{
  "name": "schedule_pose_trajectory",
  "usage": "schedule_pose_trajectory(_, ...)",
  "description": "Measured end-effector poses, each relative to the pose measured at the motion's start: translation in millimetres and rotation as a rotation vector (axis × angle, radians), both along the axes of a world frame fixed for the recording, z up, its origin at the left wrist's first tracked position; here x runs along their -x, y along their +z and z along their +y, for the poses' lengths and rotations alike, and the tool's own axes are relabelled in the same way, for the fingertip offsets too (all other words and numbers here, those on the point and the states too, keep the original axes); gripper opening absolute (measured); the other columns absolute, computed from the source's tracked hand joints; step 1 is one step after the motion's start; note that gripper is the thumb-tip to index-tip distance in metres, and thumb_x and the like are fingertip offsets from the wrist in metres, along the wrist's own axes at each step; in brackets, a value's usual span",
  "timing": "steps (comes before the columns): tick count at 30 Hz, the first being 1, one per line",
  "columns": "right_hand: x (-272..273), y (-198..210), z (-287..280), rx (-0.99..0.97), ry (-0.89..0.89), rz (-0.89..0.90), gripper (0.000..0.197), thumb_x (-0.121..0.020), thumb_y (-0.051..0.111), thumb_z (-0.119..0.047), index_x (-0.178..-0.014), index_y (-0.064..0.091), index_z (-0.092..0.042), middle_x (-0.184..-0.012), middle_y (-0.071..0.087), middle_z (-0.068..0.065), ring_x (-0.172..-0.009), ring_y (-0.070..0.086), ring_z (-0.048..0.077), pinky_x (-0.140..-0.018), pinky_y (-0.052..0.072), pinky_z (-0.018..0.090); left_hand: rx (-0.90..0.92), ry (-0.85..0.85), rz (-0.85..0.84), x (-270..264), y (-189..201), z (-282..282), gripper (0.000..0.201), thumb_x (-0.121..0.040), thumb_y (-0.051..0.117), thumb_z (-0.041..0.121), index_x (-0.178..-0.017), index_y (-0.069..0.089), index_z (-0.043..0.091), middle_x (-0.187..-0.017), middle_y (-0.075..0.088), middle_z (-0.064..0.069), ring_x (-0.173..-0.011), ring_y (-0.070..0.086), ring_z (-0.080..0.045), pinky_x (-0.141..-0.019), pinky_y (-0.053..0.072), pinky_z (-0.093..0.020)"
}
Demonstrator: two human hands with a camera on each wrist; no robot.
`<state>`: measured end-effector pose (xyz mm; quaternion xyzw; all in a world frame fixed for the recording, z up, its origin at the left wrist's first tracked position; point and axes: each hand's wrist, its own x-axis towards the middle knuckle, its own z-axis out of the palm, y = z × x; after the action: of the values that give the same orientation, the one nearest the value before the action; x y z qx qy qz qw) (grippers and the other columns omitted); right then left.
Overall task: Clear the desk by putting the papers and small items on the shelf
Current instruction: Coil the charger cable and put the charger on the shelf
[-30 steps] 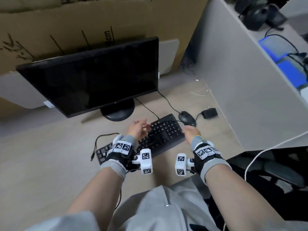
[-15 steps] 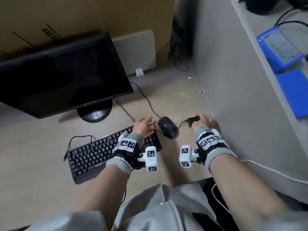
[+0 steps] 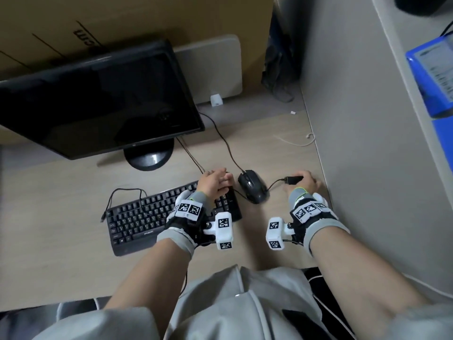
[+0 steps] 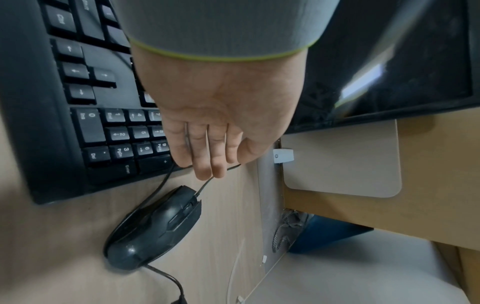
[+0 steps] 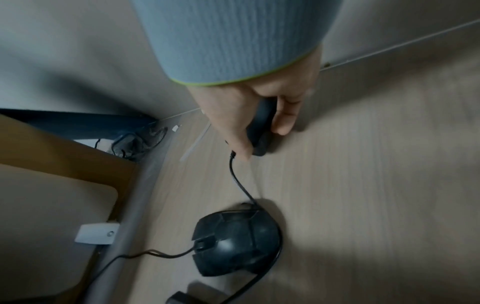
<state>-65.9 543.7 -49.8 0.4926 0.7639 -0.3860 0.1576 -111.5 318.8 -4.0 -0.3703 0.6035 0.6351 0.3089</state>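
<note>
A small black adapter (image 3: pixel 293 179) with a thin black cable lies on the desk beside the grey partition. My right hand (image 3: pixel 305 181) grips it; in the right wrist view the thumb and fingers (image 5: pixel 284 121) curl around the adapter (image 5: pixel 259 127). My left hand (image 3: pixel 215 180) rests with straight fingers on the right end of the black keyboard (image 3: pixel 147 217). In the left wrist view its fingertips (image 4: pixel 210 170) reach past the number pad, over a cable. A black mouse (image 3: pixel 252 188) sits between the two hands.
A dark monitor (image 3: pixel 98 99) stands behind the keyboard, with a cardboard box (image 3: pixel 122 20) behind it. The grey partition (image 3: pixel 367 119) bounds the desk on the right. A thin white cable (image 3: pixel 296 143) lies near it. Blue items (image 3: pixel 431 74) lie beyond the partition.
My right hand has moved right from the keyboard's end to the adapter and taken hold of it. The left hand has shifted to the keyboard's right end. The view has swung right.
</note>
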Motion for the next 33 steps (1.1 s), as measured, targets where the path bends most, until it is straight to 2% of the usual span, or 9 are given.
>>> schedule_pose_trajectory(3,1.4,23.5,-15.1,-0.029,-0.102,0.145,0.035,-0.072,0.074,-0.014,-0.104,0.064,-0.021,-0.115,0.056,0.008,-0.097,0.06,0.027,-0.082,0.043,0.024,-0.03,0.024,0.033,-2.2,4.9,-10.3,0.027,-0.098,0.051,0.015,-0.125,0.053,0.009,-0.104,0.066,-0.007,-0.087,0.069,-0.019,-0.082,0.053,-0.034)
schedule_pose_trajectory(7,21.0,57.1,-37.3,0.096,-0.128,0.349,0.035,-0.068,0.075,-0.018,-0.1,0.064,-0.026,-0.11,0.065,0.004,-0.074,0.059,0.013,-0.057,0.041,0.008,-0.08,0.035,0.093,-2.7,23.4,-18.1,0.019,-0.099,0.05,0.015,-0.117,0.055,0.011,-0.094,0.068,-0.003,-0.08,0.065,-0.019,-0.083,0.052,-0.033)
schedule_pose_trajectory(12,45.1,116.3,-90.6,0.196,0.115,0.596,0.035,-0.058,0.077,-0.022,-0.086,0.063,-0.037,-0.103,0.066,-0.009,-0.086,0.062,0.01,-0.081,0.054,0.028,-0.179,0.014,0.249,-2.9,65.4,-51.2,0.029,-0.098,0.053,0.025,-0.125,0.058,0.014,-0.098,0.069,0.002,-0.082,0.062,-0.013,-0.074,0.051,-0.024)
schedule_pose_trajectory(15,50.6,149.5,-133.8,0.316,0.435,0.628,0.039,-0.056,0.08,-0.019,-0.087,0.065,-0.038,-0.097,0.068,-0.015,-0.091,0.062,0.013,-0.083,0.052,0.035,-0.194,-0.032,0.342,-6.3,92.2,-79.7,0.042,-0.096,0.052,0.045,-0.127,0.064,0.019,-0.111,0.071,0.005,-0.103,0.062,-0.012,-0.095,0.042,-0.032)
schedule_pose_trajectory(18,46.2,171.0,-186.9,0.444,0.667,0.639,0.046,-0.063,0.08,0.0,-0.095,0.067,-0.029,-0.101,0.067,-0.004,-0.092,0.062,0.01,-0.089,0.049,0.025,-0.206,-0.035,0.403,-12.4,113.9,-120.9,0.051,-0.091,0.051,0.06,-0.118,0.071,0.021,-0.111,0.073,0.005,-0.105,0.066,-0.013,-0.096,0.043,-0.031)
schedule_pose_trajectory(21,36.4,180.8,-235.6,0.518,0.81,0.604,0.061,-0.064,0.071,0.006,-0.109,0.07,-0.034,-0.127,0.057,-0.001,-0.102,0.065,0.014,-0.094,0.051,0.029,-0.226,-0.006,0.443,-21.3,121.8,-161.8,0.045,-0.091,0.061,0.048,-0.111,0.071,0.009,-0.083,0.071,0.002,-0.068,0.062,-0.011,-0.07,0.05,-0.024)
schedule_pose_trajectory(25,19.1,193.0,-304.6,0.661,0.676,0.624,0.087,-0.078,0.06,0.017,-0.149,0.033,-0.026,-0.146,0.045,0.006,-0.103,0.063,0.016,-0.093,0.051,0.029,-0.314,0.102,0.451,-40.7,122.5,-222.0,0.029,-0.094,0.064,0.027,-0.103,0.066,0.0,-0.085,0.065,-0.015,-0.064,0.062,-0.021,-0.058,0.052,-0.026)
schedule_pose_trajectory(28,1.9,195.3,-354.8,0.655,0.585,0.58,0.081,-0.087,0.064,0.003,-0.153,0.021,-0.016,-0.144,0.043,0.007,-0.121,0.054,0.022,-0.091,0.052,0.025,-0.347,0.25,0.489,-53.8,132.0,-264.3,0.025,-0.097,0.06,0.027,-0.094,0.064,0.002,-0.088,0.068,-0.017,-0.067,0.063,-0.024,-0.056,0.055,-0.026)
schedule_pose_trajectory(33,-19.2,184.4,-393.1,0.607,0.804,0.409,0.036,-0.09,0.057,-0.048,-0.098,0.073,-0.017,-0.085,0.073,0.009,-0.073,0.065,0.012,-0.094,0.048,0.029,-0.426,0.323,0.55,-60.5,151.1,-303.5,0.024,-0.096,0.061,0.025,-0.107,0.062,0.003,-0.095,0.068,-0.013,-0.068,0.068,-0.017,-0.056,0.054,-0.028)
